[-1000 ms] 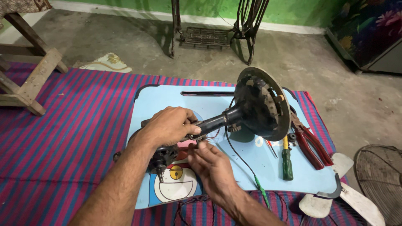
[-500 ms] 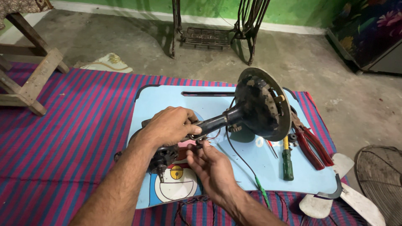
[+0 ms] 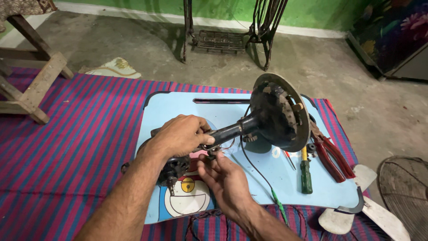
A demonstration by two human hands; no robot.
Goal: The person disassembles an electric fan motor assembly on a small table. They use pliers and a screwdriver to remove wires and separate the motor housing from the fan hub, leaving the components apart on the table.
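Underneath the dark stem, the fingertips of the right hand were loosely curled and half open, pinching at thin wires where they left the joint; whether they actually gripped a wire I cannot tell. Above them, the left hand was closed over the stem of the black table fan body, apparently to steady it so the wiring stayed within reach. That body lay on its side across a light blue lap table, its round base plate tilted up at the far end and the motor end near the wrist. A black cable trailed toward the striped mat. Red-handled pliers and a green-handled screwdriver lay just beside the base, near at hand.
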